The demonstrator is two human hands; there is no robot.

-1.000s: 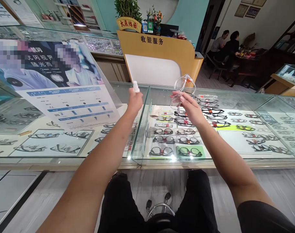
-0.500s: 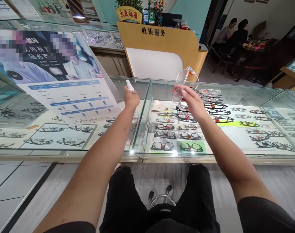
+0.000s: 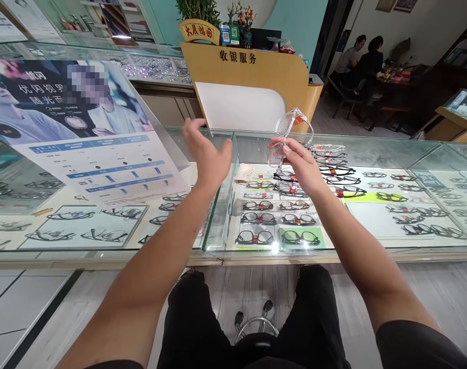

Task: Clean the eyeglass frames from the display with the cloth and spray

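Observation:
Clear-framed glasses [image 3: 294, 123] with an orange-red label are pinched in my right hand [image 3: 300, 161], held up over the glass display case [image 3: 333, 254]. My left hand [image 3: 208, 154] is raised above the case beside the printed sign, its fingers apart and nothing seen in it. The white bottle is not visible now. A folded pale cloth [image 3: 245, 173] lies between my hands, near the case's glass divider. Rows of dark-framed glasses [image 3: 258, 218] show beneath and around my right hand.
A large printed sign [image 3: 103, 169] leans at the left. Beyond the case stands a wooden counter [image 3: 249, 72] with a plant [image 3: 198, 11] on it. Two people [image 3: 366, 59] sit at a table in the back right.
My left hand no longer shows the white spray bottle, and its fingers have opened. My right hand still holds the clear glasses. The whole view has shifted slightly.

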